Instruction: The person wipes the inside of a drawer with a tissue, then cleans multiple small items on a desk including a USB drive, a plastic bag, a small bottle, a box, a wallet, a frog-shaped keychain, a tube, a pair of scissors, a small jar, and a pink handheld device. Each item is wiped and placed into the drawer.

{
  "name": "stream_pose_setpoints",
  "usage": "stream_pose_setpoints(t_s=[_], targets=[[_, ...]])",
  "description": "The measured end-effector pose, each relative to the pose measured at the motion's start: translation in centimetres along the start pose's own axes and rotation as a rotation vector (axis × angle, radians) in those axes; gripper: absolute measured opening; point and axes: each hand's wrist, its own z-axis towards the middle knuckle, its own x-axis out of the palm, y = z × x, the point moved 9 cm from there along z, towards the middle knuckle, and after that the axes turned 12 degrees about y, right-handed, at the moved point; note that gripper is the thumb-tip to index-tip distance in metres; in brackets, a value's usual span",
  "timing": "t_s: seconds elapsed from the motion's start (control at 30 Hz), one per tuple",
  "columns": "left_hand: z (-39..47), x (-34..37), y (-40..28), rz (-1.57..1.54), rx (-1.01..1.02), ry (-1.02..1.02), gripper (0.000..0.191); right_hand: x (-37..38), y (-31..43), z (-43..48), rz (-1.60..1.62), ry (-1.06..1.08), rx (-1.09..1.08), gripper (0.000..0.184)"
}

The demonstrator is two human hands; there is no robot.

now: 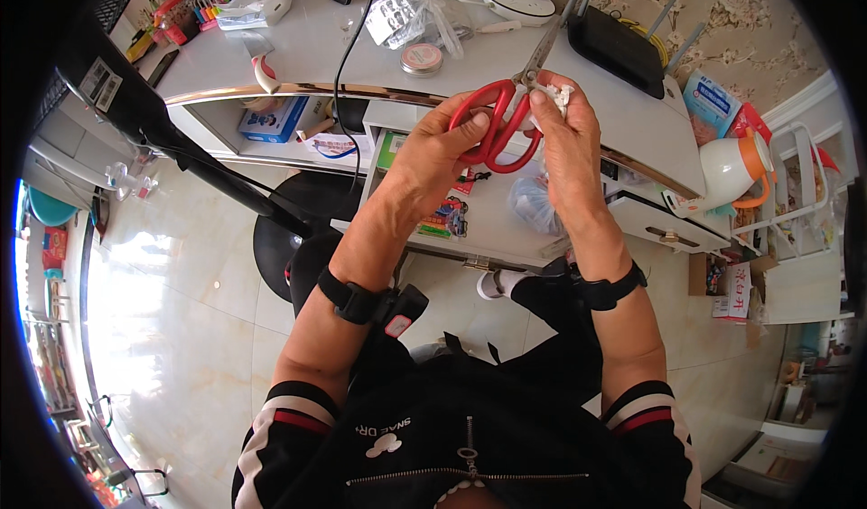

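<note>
A pair of scissors with red handles (504,165) is held up over the front edge of the white desk (305,55), its metal blades pointing away from me. My left hand (443,133) grips one handle loop, the thumb lying across it. With a crumpled white tissue (561,96) between its fingers, my right hand (572,129) pinches the scissors near the pivot. Its fingertips are partly hidden behind the tissue and handle. Below both hands an open drawer (484,243) holds a tied plastic bag (535,201) and small packets.
A round tin (421,59), a clear plastic bag (423,21) and a knife with a red-and-white handle (265,74) lie on the desk. A black router (616,48) stands at right, above a white-and-orange jug (728,167). A black pole stand (223,177) rises at left.
</note>
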Motion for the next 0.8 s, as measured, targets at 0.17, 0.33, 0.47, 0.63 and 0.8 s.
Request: stream_pose_setpoints(t_s=[0.17,0.33,0.47,0.63,0.8], targets=[[-0.2,0.2,-0.7,0.138,-0.021,0.027,0.049,1.2,3.4,0.1,-0.642,0.087,-0.201,0.024],[0.0,-0.4,-0.2,0.097,-0.059,0.022,0.028,5.1,4.5,-0.7,-0.898,0.291,-0.455,0.027],[-0.4,-1.5,-0.8,0.104,-0.016,-0.040,0.022,6.1,4.5,-0.7,-0.938,0.386,-0.466,0.029],[-0.7,-2.3,-1.1,0.019,0.076,-0.160,0.022,5.2,4.1,-0.5,-0.899,0.309,-0.387,0.027],[-1.0,-3.6,-1.6,-0.047,0.128,-0.235,0.022,3.1,2.1,-1.4,-0.700,0.176,-0.227,0.024]])
